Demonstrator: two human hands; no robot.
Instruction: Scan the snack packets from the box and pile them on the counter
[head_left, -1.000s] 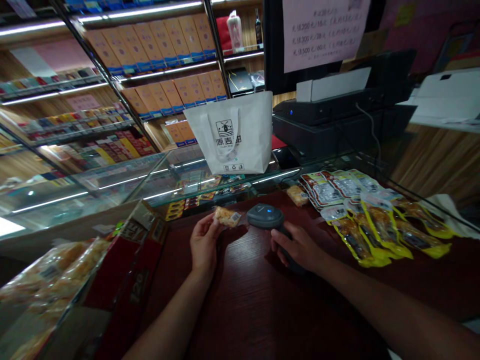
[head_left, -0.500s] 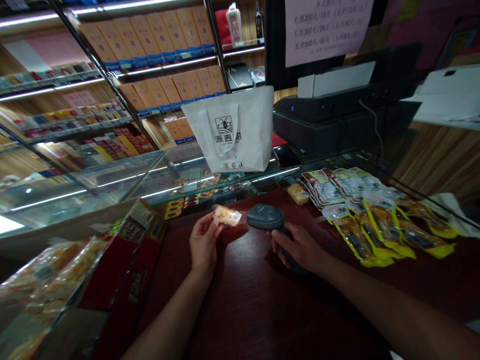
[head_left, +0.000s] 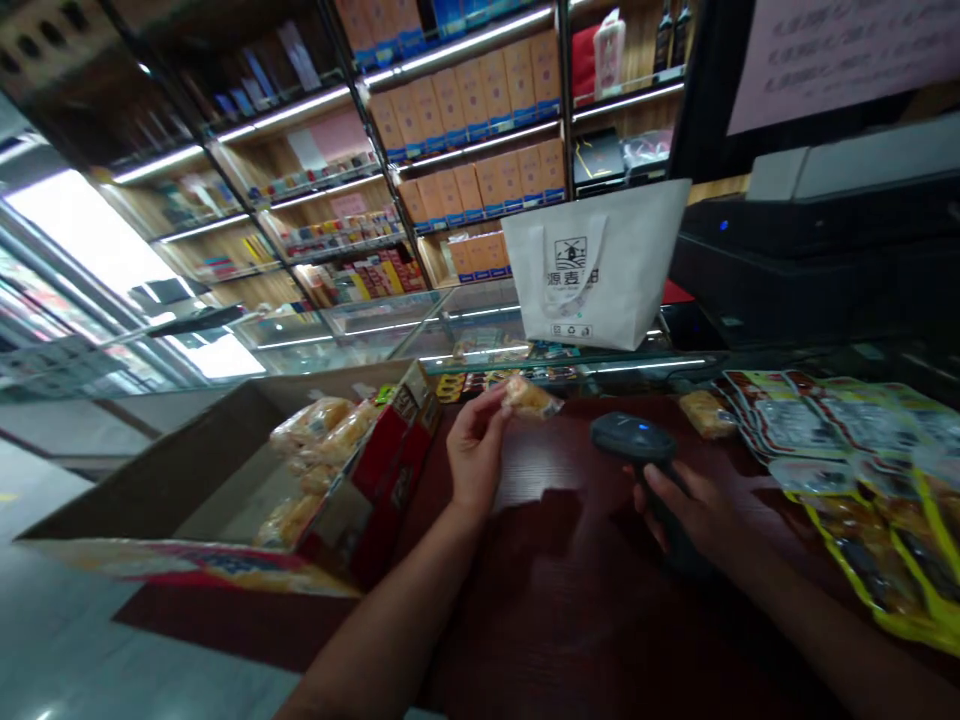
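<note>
My left hand (head_left: 474, 462) pinched snack packet (head_left: 529, 397); right hand (head_left: 694, 512) gripped scanner (head_left: 631, 438) at 3 o'clock. Risk: barcode facing away, misread.

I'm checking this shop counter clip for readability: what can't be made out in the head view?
- Small snack packet in the left hand: label blurred and too small to read.
- Scanner: its handle is covered by the right hand.
- Yellow-edged packets: cut off by the right edge.
- Paper notice: cut by the top edge, print blurred.
- Open carton: its wall hides most of the contents.
</note>
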